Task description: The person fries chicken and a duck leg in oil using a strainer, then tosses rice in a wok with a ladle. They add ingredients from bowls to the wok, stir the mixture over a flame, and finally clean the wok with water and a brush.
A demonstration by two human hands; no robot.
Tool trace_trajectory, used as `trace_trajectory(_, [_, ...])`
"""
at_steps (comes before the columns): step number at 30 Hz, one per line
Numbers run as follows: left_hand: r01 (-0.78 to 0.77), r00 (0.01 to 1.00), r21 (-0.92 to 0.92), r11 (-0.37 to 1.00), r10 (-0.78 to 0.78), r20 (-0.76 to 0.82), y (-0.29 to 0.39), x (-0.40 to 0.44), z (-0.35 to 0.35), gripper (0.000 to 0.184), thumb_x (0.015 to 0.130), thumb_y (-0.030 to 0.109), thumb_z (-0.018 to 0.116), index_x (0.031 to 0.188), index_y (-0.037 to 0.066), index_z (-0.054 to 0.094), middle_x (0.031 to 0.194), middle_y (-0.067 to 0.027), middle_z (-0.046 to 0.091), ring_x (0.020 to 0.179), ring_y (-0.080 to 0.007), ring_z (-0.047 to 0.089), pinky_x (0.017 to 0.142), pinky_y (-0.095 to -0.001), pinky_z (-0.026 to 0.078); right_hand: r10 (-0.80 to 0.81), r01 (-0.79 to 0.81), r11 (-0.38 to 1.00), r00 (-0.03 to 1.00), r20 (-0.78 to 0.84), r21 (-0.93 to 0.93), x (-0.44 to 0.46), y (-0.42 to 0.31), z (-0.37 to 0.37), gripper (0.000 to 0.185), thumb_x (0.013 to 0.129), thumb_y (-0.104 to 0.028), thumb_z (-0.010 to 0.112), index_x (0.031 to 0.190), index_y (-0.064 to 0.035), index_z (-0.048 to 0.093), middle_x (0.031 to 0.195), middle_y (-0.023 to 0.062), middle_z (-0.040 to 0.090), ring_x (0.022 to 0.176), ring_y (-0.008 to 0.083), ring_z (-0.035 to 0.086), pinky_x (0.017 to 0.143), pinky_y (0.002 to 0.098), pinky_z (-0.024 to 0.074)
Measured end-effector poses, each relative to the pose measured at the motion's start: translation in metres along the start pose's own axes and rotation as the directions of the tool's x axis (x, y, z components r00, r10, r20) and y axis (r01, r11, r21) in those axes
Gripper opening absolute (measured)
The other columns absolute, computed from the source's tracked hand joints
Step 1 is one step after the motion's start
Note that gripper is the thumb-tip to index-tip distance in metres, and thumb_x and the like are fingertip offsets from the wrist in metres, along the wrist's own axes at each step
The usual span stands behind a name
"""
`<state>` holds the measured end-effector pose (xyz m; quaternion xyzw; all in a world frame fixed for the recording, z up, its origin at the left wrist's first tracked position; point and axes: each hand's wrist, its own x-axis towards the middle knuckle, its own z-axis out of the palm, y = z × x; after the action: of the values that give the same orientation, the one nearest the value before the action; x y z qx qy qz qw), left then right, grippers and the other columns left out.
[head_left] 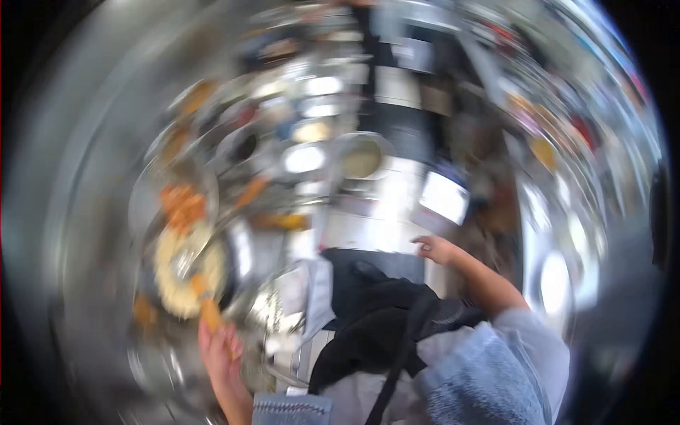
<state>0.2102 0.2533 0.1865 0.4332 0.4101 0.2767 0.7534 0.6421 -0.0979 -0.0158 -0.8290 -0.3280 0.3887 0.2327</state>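
Note:
Motion smears the whole head view. At the lower left, my left hand [221,346] is wrapped round the orange-brown handle of a utensil [207,306]. The utensil's head reaches into a round pan [229,265] that holds a pale yellowish food [173,276]. Just above the pan, orange pieces [184,207] lie in a pale bowl or plate [142,191]. My right hand [433,249] is held out over the floor to the right of centre, its index finger stretched out, with nothing visible in it.
A round container [363,157] with greenish-beige contents stands ahead near the centre. Several blurred bowls and dishes line the left counter. A white box-like thing [445,197] is beyond my right hand. Blurred shelves or counters with coloured items run along the right.

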Motion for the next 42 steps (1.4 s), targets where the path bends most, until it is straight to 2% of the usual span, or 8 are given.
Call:
trace_trajectory(8, [0.079, 0.876, 0.225, 0.971, -0.175, 0.449, -0.042, -0.001, 0.148, 0.043, 0.094, 0.010, 0.050, 0.135, 0.013, 0.036, 0.076, -0.0019, 0.044, 0.050, -0.0058, 0.041, 0.039, -0.0180, 0.035, 0.397, -0.307, 0.875, 0.897, -0.193, 0.374, -0.254, 0.137, 0.080, 0.046, 0.087, -0.024, 0.062, 0.128, -0.0056, 0.055, 0.098, 0.0145, 0.070, 0.076, 0.0209, 0.069, 0.070, 0.0364, 0.0518])
trace_trajectory(18, [0.307, 0.156, 0.439, 0.845, -0.499, 0.852, -0.194, -0.079, 0.470, 0.030, 0.091, 0.007, 0.052, 0.118, 0.010, 0.040, 0.079, -0.0050, 0.046, 0.055, -0.0100, 0.043, 0.044, -0.0236, 0.037, 0.600, -0.154, 0.597, 0.737, -0.311, 0.787, -0.409, 0.230, 0.154, 0.046, 0.089, -0.022, 0.063, 0.132, -0.0057, 0.053, 0.098, 0.0133, 0.068, 0.073, 0.0161, 0.066, 0.070, 0.0331, 0.0524])
trace_trajectory(22, [0.254, 0.080, 0.519, 0.816, -0.552, 0.830, -0.289, -0.123, 0.600, 0.025, 0.090, 0.005, 0.052, 0.113, 0.009, 0.043, 0.079, -0.0066, 0.049, 0.056, -0.0114, 0.044, 0.047, -0.0266, 0.039, 0.725, -0.100, 0.476, 0.607, -0.326, 0.874, -0.467, 0.257, 0.176, 0.045, 0.089, -0.023, 0.063, 0.131, -0.0073, 0.054, 0.094, 0.0109, 0.067, 0.075, 0.0160, 0.066, 0.070, 0.0325, 0.0521])
trace_trajectory(28, [0.082, 0.124, 0.560, 0.824, -0.566, 0.815, -0.374, -0.181, 0.729, 0.029, 0.084, -0.002, 0.049, 0.110, 0.009, 0.042, 0.074, -0.0062, 0.049, 0.055, -0.0139, 0.048, 0.046, -0.0287, 0.042, 0.785, -0.098, 0.381, 0.560, -0.266, 0.919, -0.504, 0.281, 0.214, 0.044, 0.089, -0.022, 0.063, 0.131, -0.0089, 0.055, 0.087, 0.0078, 0.066, 0.073, 0.0151, 0.065, 0.065, 0.0333, 0.0508])
trace_trajectory(36, [-0.569, 0.383, 0.432, 0.699, -0.240, 0.892, -0.460, -0.199, 0.784, 0.057, 0.078, -0.008, 0.046, 0.132, 0.009, 0.040, 0.079, -0.0092, 0.052, 0.048, -0.0156, 0.050, 0.036, -0.0310, 0.041, 0.874, 0.026, 0.136, 0.467, -0.132, 0.990, -0.533, 0.290, 0.253, 0.042, 0.089, -0.019, 0.063, 0.130, -0.0083, 0.056, 0.083, 0.0039, 0.064, 0.072, 0.0124, 0.062, 0.056, 0.0287, 0.0462])
trace_trajectory(38, [-0.733, 0.356, 0.363, 0.575, -0.130, 0.925, -0.491, -0.180, 0.795, 0.062, 0.080, -0.003, 0.045, 0.140, 0.008, 0.035, 0.111, -0.0201, 0.059, 0.091, -0.0350, 0.064, 0.079, -0.0419, 0.051, 0.870, 0.009, 0.113, 0.483, -0.103, 0.994, -0.531, 0.293, 0.257, 0.042, 0.090, -0.019, 0.062, 0.130, -0.0086, 0.056, 0.082, 0.0035, 0.063, 0.071, 0.0120, 0.061, 0.055, 0.0285, 0.0453])
trace_trajectory(39, [-0.741, 0.412, 0.438, 0.509, -0.169, 0.895, -0.478, -0.197, 0.793, 0.066, 0.080, 0.000, 0.047, 0.143, 0.010, 0.032, 0.124, -0.0237, 0.056, 0.116, -0.0379, 0.055, 0.099, -0.0414, 0.040, 0.867, -0.007, 0.121, 0.488, -0.102, 0.993, -0.530, 0.293, 0.259, 0.042, 0.090, -0.019, 0.062, 0.130, -0.0090, 0.056, 0.082, 0.0035, 0.063, 0.072, 0.0119, 0.061, 0.055, 0.0287, 0.0455])
trace_trajectory(42, [-0.858, 0.343, 0.313, 0.408, 0.001, 0.939, -0.486, -0.204, 0.794, 0.068, 0.079, 0.001, 0.045, 0.145, 0.008, 0.029, 0.126, -0.0269, 0.055, 0.113, -0.0432, 0.055, 0.097, -0.0458, 0.041, 0.859, -0.035, 0.123, 0.504, -0.088, 0.992, -0.525, 0.290, 0.259, 0.042, 0.090, -0.019, 0.061, 0.131, -0.0099, 0.055, 0.083, 0.0037, 0.064, 0.073, 0.0117, 0.062, 0.056, 0.0286, 0.0460])
